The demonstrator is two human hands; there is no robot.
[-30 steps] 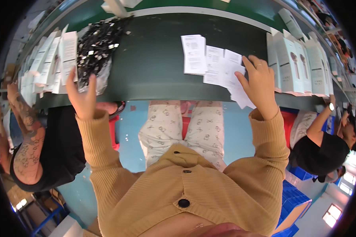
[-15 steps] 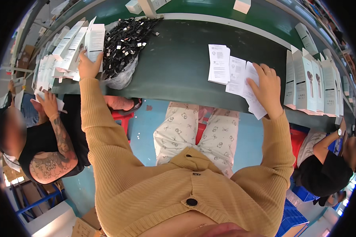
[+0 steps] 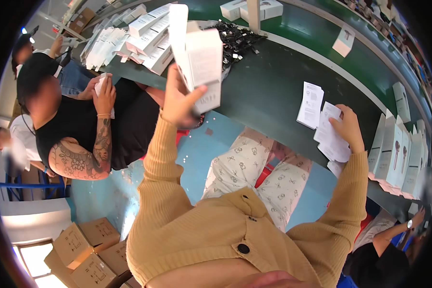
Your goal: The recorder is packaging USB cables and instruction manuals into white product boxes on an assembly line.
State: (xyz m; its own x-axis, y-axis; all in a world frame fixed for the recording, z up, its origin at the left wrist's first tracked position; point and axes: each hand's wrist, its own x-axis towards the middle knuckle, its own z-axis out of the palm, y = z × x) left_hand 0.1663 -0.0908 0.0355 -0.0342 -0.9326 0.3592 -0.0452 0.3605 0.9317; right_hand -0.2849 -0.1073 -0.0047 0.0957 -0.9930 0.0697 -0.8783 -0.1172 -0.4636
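Observation:
My left hand (image 3: 180, 98) is raised off the green table (image 3: 269, 91) and grips a white folded carton (image 3: 197, 55), held up in front of me. My right hand (image 3: 348, 127) lies on a loose pile of white printed leaflets (image 3: 329, 132) near the table's front edge, fingers pinching the top sheet. Another leaflet (image 3: 310, 98) lies just left of that pile. A heap of black cables in clear bags (image 3: 237, 38) sits on the table behind the lifted carton.
Flat white cartons (image 3: 129, 41) are stacked at the table's left end, and upright white boxes (image 3: 398, 153) line the right. A tattooed person (image 3: 81, 134) sits to my left holding a small white box. Another person's arm (image 3: 393, 235) shows at lower right. Brown cardboard boxes (image 3: 89, 249) stand on the floor.
My left hand took a white carton from the stack on the left and lifted it toward me. My right hand stayed on the leaflets. The view swung left.

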